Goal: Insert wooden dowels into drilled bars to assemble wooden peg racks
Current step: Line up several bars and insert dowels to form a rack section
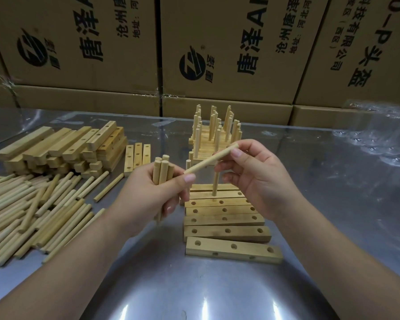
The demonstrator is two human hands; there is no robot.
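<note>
Finished racks point(215, 132) stacked far centre. Near row of drilled bars point(226, 232) mostly unfilled. Left hand point(157, 192) grips dowel bundle point(163, 169); right hand point(259, 179) pinches single dowel point(211, 159) above the row. Plenty left, I judge.

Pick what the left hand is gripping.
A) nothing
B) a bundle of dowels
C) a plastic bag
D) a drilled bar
B: the left hand grips a bundle of dowels upright, while the right hand pinches a single dowel.
</note>
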